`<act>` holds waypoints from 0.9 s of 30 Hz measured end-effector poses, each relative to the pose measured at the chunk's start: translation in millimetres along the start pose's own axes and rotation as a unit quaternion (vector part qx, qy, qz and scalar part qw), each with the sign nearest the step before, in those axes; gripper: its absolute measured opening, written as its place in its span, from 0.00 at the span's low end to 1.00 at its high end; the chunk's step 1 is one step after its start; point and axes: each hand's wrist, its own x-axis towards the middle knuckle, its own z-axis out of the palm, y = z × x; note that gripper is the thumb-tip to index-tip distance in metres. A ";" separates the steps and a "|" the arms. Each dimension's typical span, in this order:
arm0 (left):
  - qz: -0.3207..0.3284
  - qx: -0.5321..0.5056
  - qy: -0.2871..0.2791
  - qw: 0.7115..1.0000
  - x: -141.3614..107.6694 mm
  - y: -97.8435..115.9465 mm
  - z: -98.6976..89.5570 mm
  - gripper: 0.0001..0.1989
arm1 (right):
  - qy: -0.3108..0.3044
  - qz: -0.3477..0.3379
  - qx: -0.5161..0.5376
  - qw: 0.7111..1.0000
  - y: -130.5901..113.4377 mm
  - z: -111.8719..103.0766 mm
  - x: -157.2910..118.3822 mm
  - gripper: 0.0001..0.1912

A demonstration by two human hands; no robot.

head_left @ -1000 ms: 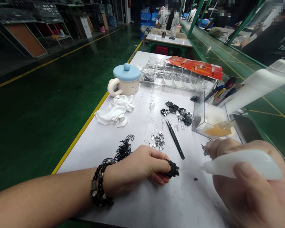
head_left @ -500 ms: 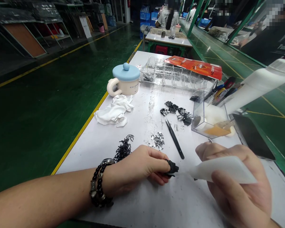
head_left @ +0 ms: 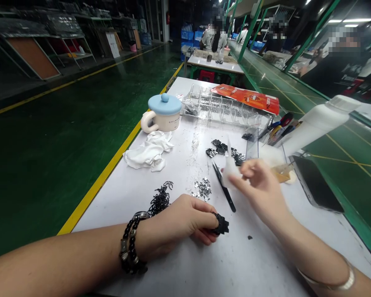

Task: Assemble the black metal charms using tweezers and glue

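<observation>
My left hand (head_left: 188, 218), with a beaded bracelet at the wrist, pinches a small black part (head_left: 222, 225) with a notched end above the white table. My right hand (head_left: 259, 185) is blurred by motion over the right side of the table. Its fingers hold a translucent white squeeze bottle (head_left: 231, 175), whose thin nozzle points up and away. Black tweezers (head_left: 225, 189) lie under and beside the bottle. Nearby are a pile of small silver metal pieces (head_left: 203, 189), a heap of small black pieces (head_left: 159, 199) and a cluster of black parts (head_left: 220, 147).
A lidded mug (head_left: 164, 113) and a white cloth (head_left: 150, 152) stand at the left edge. Behind are a clear compartment tray (head_left: 225, 110) and an orange packet (head_left: 250, 99). To the right are a clear tool box (head_left: 252, 144), a white bottle (head_left: 315, 123) and a phone (head_left: 317, 183).
My right hand has moved left and away from me with the squeeze bottle, whose nozzle now points up. The black part in my left hand has turned slightly. The view has shifted a little.
</observation>
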 end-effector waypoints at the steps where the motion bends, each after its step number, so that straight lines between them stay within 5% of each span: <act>1: 0.002 -0.001 0.000 1.000 -0.1 0.0 0.0 0.03 | -0.029 0.003 -0.027 0.999 2.4 8.2 6.1 0.11; 6: 0.003 -0.006 0.007 1.000 -0.2 0.5 -0.2 0.02 | -0.087 -0.029 -0.106 0.990 10.8 51.6 32.7 0.17; 9: 0.005 -0.003 0.008 1.000 -1.0 1.1 0.1 0.02 | -0.110 -0.059 -0.149 0.981 9.3 56.4 39.3 0.19; 14: 0.007 0.001 0.003 1.000 -2.8 0.3 -0.2 0.03 | -0.044 -0.117 -0.243 0.962 -4.4 -4.8 30.6 0.17; 17: 0.008 0.005 0.004 1.000 -2.6 -0.5 -0.4 0.03 | 0.148 -0.152 -0.323 0.922 -1.7 -57.3 19.7 0.22; 19: 0.008 0.009 0.002 1.000 -1.8 -0.8 -0.1 0.03 | 0.188 -0.098 -0.321 0.923 6.7 -81.0 13.2 0.29; 22: 0.011 0.012 -0.003 1.000 -0.2 -1.3 0.3 0.03 | 0.168 -0.024 -0.306 0.937 19.4 -91.7 7.5 0.22; 27: 0.019 0.009 -0.005 1.000 1.3 -4.4 -1.5 0.04 | 0.233 -0.037 -0.318 0.918 17.5 -85.9 6.9 0.11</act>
